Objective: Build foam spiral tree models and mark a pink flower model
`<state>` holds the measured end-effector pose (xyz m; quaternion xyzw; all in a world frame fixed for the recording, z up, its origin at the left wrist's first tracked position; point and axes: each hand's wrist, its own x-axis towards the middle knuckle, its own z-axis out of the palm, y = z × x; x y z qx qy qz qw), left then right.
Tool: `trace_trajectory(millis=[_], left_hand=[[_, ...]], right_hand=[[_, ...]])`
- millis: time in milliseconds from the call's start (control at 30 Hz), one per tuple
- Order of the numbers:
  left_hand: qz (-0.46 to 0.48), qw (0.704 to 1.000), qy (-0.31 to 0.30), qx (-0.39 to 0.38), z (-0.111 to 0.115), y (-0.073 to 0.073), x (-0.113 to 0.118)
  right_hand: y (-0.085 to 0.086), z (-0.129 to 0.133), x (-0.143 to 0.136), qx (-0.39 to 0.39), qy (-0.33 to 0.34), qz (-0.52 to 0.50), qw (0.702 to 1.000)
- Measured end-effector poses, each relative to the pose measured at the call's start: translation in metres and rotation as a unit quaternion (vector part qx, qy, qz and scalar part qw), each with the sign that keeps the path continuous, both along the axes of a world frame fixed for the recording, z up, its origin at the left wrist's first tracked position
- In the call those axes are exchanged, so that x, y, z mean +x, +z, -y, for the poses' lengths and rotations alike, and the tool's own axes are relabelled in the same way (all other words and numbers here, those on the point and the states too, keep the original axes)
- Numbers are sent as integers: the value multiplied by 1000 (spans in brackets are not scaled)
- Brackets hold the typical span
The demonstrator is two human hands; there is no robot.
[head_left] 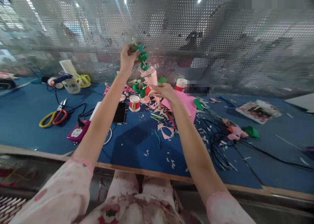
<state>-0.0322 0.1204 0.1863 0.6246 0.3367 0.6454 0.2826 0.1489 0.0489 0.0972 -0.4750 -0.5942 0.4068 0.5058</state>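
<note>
presently, one green curled strip (144, 57), likely paper or thin card, raised above the blue bench (24, 106), its lower end just over a pink cup (151, 76); whether the two touch or are joined, cannot tell.

left hand (129, 58): thumb and fingers closed on the upper part of the green curled strip. right hand (164, 90): lower, apart from the left, fingers by the base of the pink cup; whether they grip it, cannot tell.

handling, as judged: strip very light, springy along its coils, soft across them, not slippery; apt to crease or pull loose under a hard squeeze. best hold: a light pinch at the upper end, coils left free. cup: light, thin-walled, probably easily dented; best hold low, near the base, with spread fingers.

about them: green curled pieces (143, 91), near the right hand; red-and-white cup (134, 104), upright; pink sheet (183, 101), flat, partly behind the right forearm; pink offcuts (166, 132), scattered; scissors (56, 116), handles yellow and red, well to the left.
</note>
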Motion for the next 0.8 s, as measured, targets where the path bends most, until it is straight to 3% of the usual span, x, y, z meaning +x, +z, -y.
trace_trajectory(millis=[67, 233, 367, 500, 667, 800], left_hand=[[18, 999, -38, -34, 24, -2, 6], [74, 980, -151, -110, 71, -18, 20], [91, 960, -218, -153, 86, -38, 29], [130, 937, -272, -179, 91, -58, 36], [170, 909, -332, -189, 92, -81, 40], [185, 901, -334, -205, 94, -92, 43]], right_hand=[[3, 14, 6, 44, 1, -6, 999], [-3, 46, 19, 8, 128, 33, 991], [-17, 63, 24, 46, 81, 2, 996], [-38, 74, 23, 14, 137, -109, 985], [-65, 77, 11, 48, 21, -128, 990], [-76, 77, 5, 44, -14, -129, 991]])
